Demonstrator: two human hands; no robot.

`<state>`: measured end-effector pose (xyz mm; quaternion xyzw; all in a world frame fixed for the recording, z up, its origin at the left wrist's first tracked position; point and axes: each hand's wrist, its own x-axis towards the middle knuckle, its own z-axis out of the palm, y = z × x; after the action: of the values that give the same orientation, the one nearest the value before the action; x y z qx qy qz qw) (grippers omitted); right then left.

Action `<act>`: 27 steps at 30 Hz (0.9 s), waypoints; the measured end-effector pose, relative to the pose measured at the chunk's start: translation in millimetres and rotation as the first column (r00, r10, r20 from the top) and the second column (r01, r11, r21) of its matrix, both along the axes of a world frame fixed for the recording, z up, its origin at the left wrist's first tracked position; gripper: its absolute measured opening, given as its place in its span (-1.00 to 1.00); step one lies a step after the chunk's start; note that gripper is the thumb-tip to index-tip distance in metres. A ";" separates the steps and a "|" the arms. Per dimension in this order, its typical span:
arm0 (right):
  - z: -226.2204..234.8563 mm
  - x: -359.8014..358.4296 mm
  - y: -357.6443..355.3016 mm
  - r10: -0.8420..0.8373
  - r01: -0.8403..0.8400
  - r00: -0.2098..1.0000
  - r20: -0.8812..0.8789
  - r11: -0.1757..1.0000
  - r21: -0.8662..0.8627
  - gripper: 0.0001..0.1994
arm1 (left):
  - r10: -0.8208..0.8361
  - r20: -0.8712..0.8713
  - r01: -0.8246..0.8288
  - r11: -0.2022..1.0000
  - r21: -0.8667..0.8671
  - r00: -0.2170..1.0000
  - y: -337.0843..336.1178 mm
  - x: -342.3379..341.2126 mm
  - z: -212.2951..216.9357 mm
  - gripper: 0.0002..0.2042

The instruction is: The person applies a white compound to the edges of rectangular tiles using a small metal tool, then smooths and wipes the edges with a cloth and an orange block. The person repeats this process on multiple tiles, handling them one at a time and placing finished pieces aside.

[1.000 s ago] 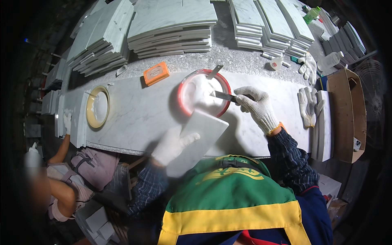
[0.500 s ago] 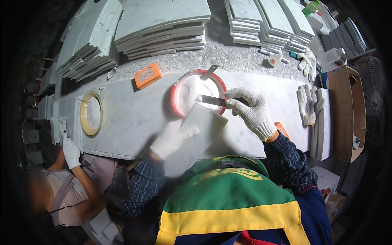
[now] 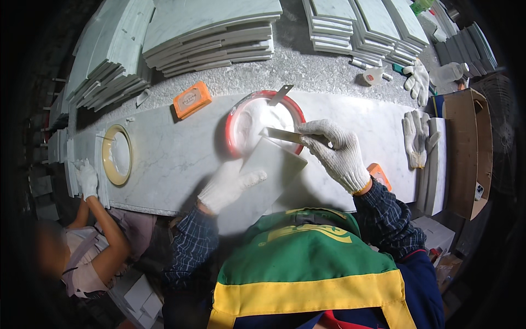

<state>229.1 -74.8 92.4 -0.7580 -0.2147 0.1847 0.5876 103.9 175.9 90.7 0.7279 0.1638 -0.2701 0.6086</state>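
Observation:
Both my hands wear white knitted gloves. My left hand [image 3: 226, 187] is closed on a pale marble tile [image 3: 276, 164], which is tilted at the near side of a red-rimmed bowl. Pinched between the thumb and fingers of my right hand [image 3: 337, 156] is a flat metal scraper blade [image 3: 285, 136]. White paste clings to its tip, close to the tile's top corner. White paste also lies inside the bowl [image 3: 229, 138]. A second scraper blade [image 3: 281, 94] leans over the bowl's far rim.
Marble tiles are stacked along the back [image 3: 213, 33]. One orange box [image 3: 192, 100] lies left of the bowl, another [image 3: 379, 176] by my right wrist. Spare gloves [image 3: 415, 140] and a cardboard box [image 3: 466, 153] are at right. A co-worker's gloved hands [image 3: 86, 180] work beside a yellow-rimmed bowl [image 3: 108, 159].
The scraper blade in my right hand has turned slightly, while the tile stays almost in place. The co-worker's hands have come together at the left. The whole view has shifted a little.

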 end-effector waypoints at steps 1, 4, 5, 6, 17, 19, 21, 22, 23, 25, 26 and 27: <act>-0.1 -0.3 0.2 0.002 -0.002 0.999 0.043 1.000 -0.008 -0.77 | -0.007 0.013 0.007 1.000 0.005 1.000 0.3 -0.3 -0.8 -0.55; -0.5 -1.5 0.3 0.006 -0.007 0.995 0.098 1.000 0.005 -0.78 | 0.010 0.027 -0.009 1.000 -0.027 1.000 0.8 -1.8 -4.7 -0.55; -0.7 -1.7 0.3 0.010 -0.009 0.992 0.130 1.000 -0.013 -0.78 | 0.018 0.012 -0.018 0.999 -0.035 1.000 1.1 -2.2 -6.3 -0.54; -1.0 -1.8 0.3 0.018 -0.014 0.986 0.163 1.000 -0.024 -0.78 | 0.019 0.014 -0.019 0.999 -0.039 1.000 1.4 -2.4 -7.5 -0.54; -2.7 -1.3 -0.3 0.015 -0.003 0.971 0.239 0.999 -0.050 -0.76 | 0.006 0.008 -0.006 1.000 -0.010 1.000 1.9 0.1 -4.4 -0.53; -2.0 -1.3 -0.7 0.010 0.000 0.981 0.196 0.999 -0.049 -0.68 | 0.009 0.039 -0.009 1.000 0.005 0.999 1.6 0.0 -3.9 -0.53; -1.8 -0.9 -1.2 0.018 -0.005 0.969 0.247 0.999 -0.054 -0.75 | 0.015 -0.018 -0.015 1.000 -0.006 1.000 2.2 -0.2 -4.4 -0.52; -1.9 -0.7 -1.5 0.023 -0.008 0.963 0.270 0.998 -0.055 -0.79 | 0.007 -0.002 -0.007 1.000 -0.007 1.000 2.4 -0.2 -5.0 -0.51; -2.3 -0.6 -1.6 0.020 -0.007 0.964 0.266 0.999 -0.049 -0.78 | 0.017 -0.019 -0.017 1.000 -0.024 1.000 2.4 0.0 -5.8 -0.51; -3.8 -0.6 -1.6 0.015 -0.002 0.966 0.258 0.999 -0.049 -0.78 | 0.014 0.003 -0.014 0.999 -0.038 1.000 2.3 0.5 -6.6 -0.50; -4.8 -0.7 -1.5 0.014 -0.007 0.966 0.259 1.000 -0.025 -0.77 | 0.016 0.007 -0.016 0.999 -0.049 1.000 2.1 0.5 -6.4 -0.50; -5.9 -0.9 -1.1 0.013 -0.010 0.966 0.258 1.000 -0.012 -0.77 | 0.010 0.007 -0.010 0.999 -0.044 1.000 2.0 0.4 -5.5 -0.50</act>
<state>228.2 -76.0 86.6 -0.7774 -0.2927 0.0891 0.5496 104.3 177.9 85.2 0.7146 0.1593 -0.2679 0.6263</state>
